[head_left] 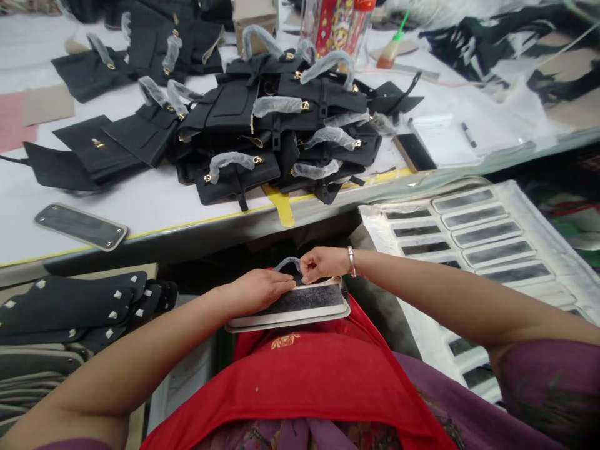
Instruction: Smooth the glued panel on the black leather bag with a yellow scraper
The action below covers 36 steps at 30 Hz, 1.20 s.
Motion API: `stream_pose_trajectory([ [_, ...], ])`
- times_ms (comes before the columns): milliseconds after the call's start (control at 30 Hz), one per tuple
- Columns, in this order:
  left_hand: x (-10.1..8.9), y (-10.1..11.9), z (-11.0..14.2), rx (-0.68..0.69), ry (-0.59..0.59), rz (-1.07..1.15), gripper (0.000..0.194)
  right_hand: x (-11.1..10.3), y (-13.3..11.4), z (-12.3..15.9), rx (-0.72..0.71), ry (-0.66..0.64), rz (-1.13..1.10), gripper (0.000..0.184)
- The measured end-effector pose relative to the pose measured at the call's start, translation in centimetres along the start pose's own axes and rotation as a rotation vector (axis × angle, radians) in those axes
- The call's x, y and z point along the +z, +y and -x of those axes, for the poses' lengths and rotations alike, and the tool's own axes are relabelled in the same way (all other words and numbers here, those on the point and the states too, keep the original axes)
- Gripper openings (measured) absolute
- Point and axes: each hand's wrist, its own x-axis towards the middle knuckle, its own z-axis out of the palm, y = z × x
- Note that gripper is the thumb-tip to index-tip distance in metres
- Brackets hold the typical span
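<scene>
Our left hand (pixel 260 290) lies flat, fingers together, across the dark face of a pale-edged panel (pixel 309 299) at our lap; its thumb is hidden, so we cannot tell whether it grips. Our right hand (pixel 323 264) is curled narrow at the panel's far edge, just beside a plastic-wrapped handle (pixel 288 261); we cannot tell what, if anything, sits between its fingertips. The panel lies just in front of our red apron (pixel 304 369), near the edge of the white table (pixel 23 228).

On that table we see black bags (pixel 234 103) heaped together, their curved handles in clear wrap; some gape at the edges, but we cannot make out their insides. Behind them, a small bottle (pixel 387 55) with a green nozzle holds amber liquid low down. Beside it stands a clear container (pixel 335 28) with red patterning, its contents unclear to us. The brown box (pixel 253 14) shows us only its outside.

To our right, a pale board (pixel 529 209) bears rows of dark strips (pixel 494 253).
</scene>
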Motion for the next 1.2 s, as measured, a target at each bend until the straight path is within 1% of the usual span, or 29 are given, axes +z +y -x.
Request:
stream_pose_trajectory([
  [167,-0.1,-0.8,1.8,0.084,0.038,-0.131,0.031,0.7,-0.8,-1.8,-0.002,-0.027,0.003,0.03],
  [267,-0.1,-1.7,3.3,0.109,0.079,-0.143,0.031,1.3,-1.4,-3.0,0.003,-0.061,-0.007,0.032],
  [367,-0.2,-2.3,4.8,0.099,0.078,-0.141,0.031,2.0,-2.2,-4.2,0.009,-0.086,-0.005,0.032],
  [500,-0.6,-2.7,6.4,0.068,0.062,-0.149,0.032,3.0,-3.4,-6.0,-0.005,-0.091,0.004,0.03],
  [700,-1.0,-2.7,8.6,0.015,0.084,-0.161,0.032,4.4,-5.2,-8.3,-0.064,-0.064,0.09,0.023],
  [867,-1.0,-2.2,9.7,-0.034,0.1,-0.251,0.031,5.3,-7.0,-9.4,-0.085,-0.067,0.161,0.018],
  [967,-0.9,-1.6,9.4,-0.055,0.068,-0.332,0.032,5.3,-7.4,-9.0,-0.079,-0.062,0.228,0.014],
  [1033,-0.7,-1.2,9.0,-0.072,0.04,-0.391,0.031,4.8,-7.0,-7.8,-0.071,-0.022,0.285,0.012],
  [1100,-0.4,-0.9,8.7,-0.096,0.027,-0.44,0.031,4.0,-6.0,-6.1,-0.055,0.022,0.348,0.012],
  [1200,0.1,-0.4,8.6,-0.132,0.051,-0.489,0.033,2.5,-3.9,-3.0,-0.014,0.088,0.407,0.014],
])
